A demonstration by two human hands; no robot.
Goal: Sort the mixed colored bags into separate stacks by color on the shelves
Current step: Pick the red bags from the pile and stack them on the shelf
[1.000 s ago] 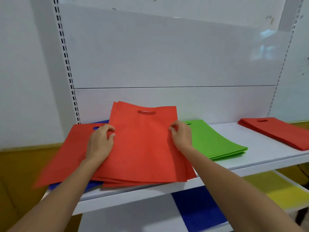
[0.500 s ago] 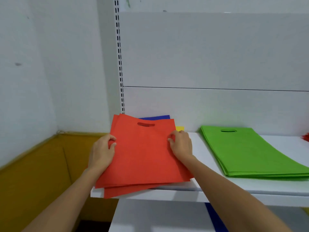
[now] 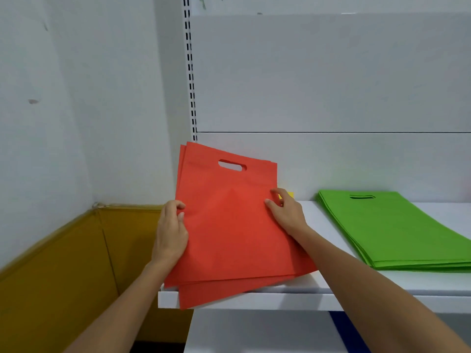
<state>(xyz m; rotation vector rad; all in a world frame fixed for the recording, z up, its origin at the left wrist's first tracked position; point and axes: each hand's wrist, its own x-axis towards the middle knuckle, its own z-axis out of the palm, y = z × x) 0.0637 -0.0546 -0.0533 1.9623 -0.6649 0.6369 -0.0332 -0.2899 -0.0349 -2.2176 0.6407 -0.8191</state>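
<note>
- Head view looks down on the red bags (image 3: 229,225) at the centre of the frame. They are flat, rectangular sheets of matte, felt-like nonwoven fabric, and an oval die-cut handle slot shows near the top edge at 12 o'clock.
- The red bags are tipped up, with their top edge raised in front of the back panel (image 3: 331,72). Their lower edges are fanned unevenly and overhang the front lip of the shelf (image 3: 382,299) at 6 o'clock.
- The left hand (image 3: 170,233) grips the bags' left edge at 9 o'clock, with the thumb on the top face and the fingers curled round the edge.
- The right hand (image 3: 288,215) pinches the right edge at 3 o'clock. Its thumb and forefinger lie on the top face, and the other fingers are hidden.
- A shallow crease rises in the fabric between the two hands.
- A yellow corner (image 3: 289,194) shows just above the right hand, and too little of it is visible to tell what it is.
- The green bags (image 3: 397,230) lie flat on the shelf at 3 o'clock of the frame, apart from the red ones. They are the same soft fabric, neatly squared, with thin layered edges.
- The shelf is smooth white board with a square front lip.
- A slotted upright (image 3: 190,72) runs down from 12 o'clock, punched with paired dark slots, beside the plain grey panel with its thin horizontal seam.
- An ochre panel (image 3: 63,276) fills 8 o'clock, and a blue strip (image 3: 339,332) shows under the shelf at 5 o'clock.
</note>
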